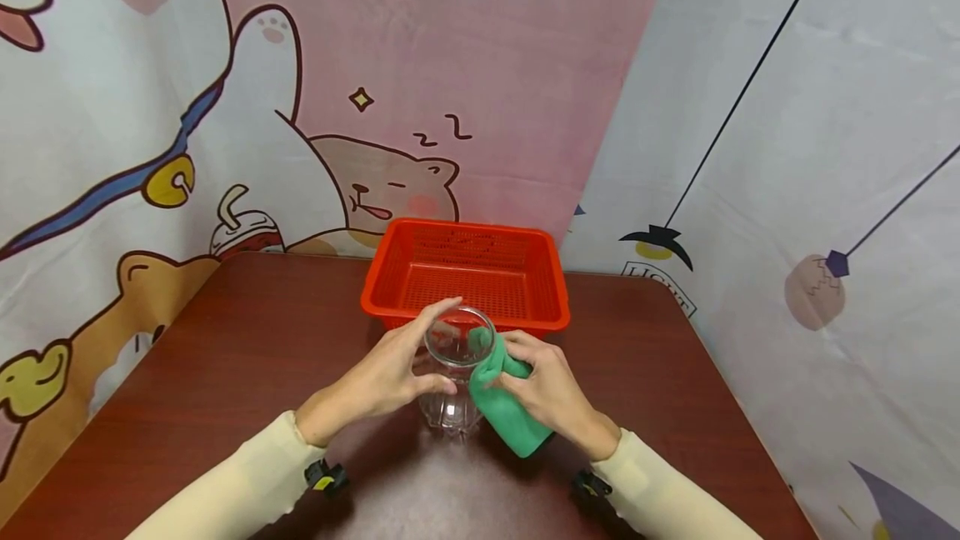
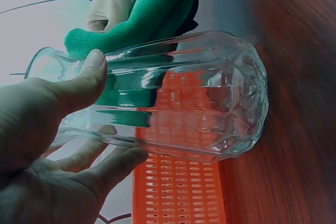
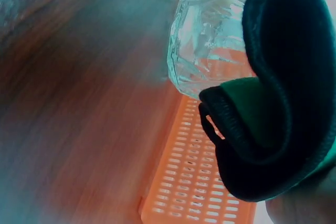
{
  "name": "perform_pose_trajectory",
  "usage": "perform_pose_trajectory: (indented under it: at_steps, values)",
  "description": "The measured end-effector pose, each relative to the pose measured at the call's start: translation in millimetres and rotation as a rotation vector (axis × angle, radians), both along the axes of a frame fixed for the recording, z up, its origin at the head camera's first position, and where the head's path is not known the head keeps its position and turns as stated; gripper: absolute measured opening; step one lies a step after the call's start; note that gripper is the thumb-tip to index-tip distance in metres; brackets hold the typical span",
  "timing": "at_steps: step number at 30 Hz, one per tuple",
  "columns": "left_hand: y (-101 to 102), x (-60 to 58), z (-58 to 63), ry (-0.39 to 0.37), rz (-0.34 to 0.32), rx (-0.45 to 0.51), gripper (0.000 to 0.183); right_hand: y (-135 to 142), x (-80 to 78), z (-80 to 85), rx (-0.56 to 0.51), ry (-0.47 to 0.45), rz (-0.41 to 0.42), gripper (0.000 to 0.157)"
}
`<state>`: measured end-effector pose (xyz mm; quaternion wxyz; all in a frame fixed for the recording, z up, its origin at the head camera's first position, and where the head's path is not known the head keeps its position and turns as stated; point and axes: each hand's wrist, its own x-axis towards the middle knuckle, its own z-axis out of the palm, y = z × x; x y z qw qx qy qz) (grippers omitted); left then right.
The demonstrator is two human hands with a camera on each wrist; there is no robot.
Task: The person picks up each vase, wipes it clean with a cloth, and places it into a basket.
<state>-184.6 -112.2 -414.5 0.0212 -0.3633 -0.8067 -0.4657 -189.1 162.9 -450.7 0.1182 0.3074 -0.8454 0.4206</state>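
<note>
A clear glass vase [image 1: 450, 413] with a round mouth and ribbed sides is held over the table, its mouth up. My left hand [image 1: 378, 373] grips it near the neck, thumb on the near side and fingers around the far side. In the left wrist view the vase [image 2: 231, 93] shows its faceted base clear of the tabletop. My right hand [image 1: 551, 386] holds a folded green cloth [image 1: 513, 419] against the rim, part of it reaching inside the mouth. Dark edging runs along the cloth [image 3: 310, 66] in the right wrist view, where it hides most of the right hand.
A red-orange plastic basket [image 1: 468, 320] with slotted walls stands just behind the vase at the table's back edge. Dark reddish-brown wood forms the tabletop [image 1: 285, 332]. Cartoon-printed fabric [image 1: 510, 90] hangs behind and at both sides.
</note>
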Motion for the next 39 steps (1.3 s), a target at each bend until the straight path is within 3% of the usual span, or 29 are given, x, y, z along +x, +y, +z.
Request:
perform_pose_trajectory:
  at_steps: [7,17,23,32,39]
  values:
    - [-0.3,0.7,0.9,-0.016,0.0,0.0,0.114,1.4,0.6,1.1,0.085,-0.042,-0.015,0.054]
    - [-0.4,1.2,0.5,-0.04,-0.004,0.01,0.113,3.5,3.0,-4.6,0.156,-0.042,-0.02,0.055]
    - [0.2,1.9,0.5,0.015,0.028,-0.01,0.113,3.6,4.2,-8.7,0.201,-0.054,-0.006,0.046]
    - [3.1,5.2,-1.3,0.134,0.128,-0.067,0.115,4.8,7.9,-18.3,0.317,-0.034,0.01,0.031]
    - [4.5,9.3,-1.6,0.139,0.168,-0.086,0.119,4.3,10.7,-22.5,0.376,-0.041,-0.012,0.031]
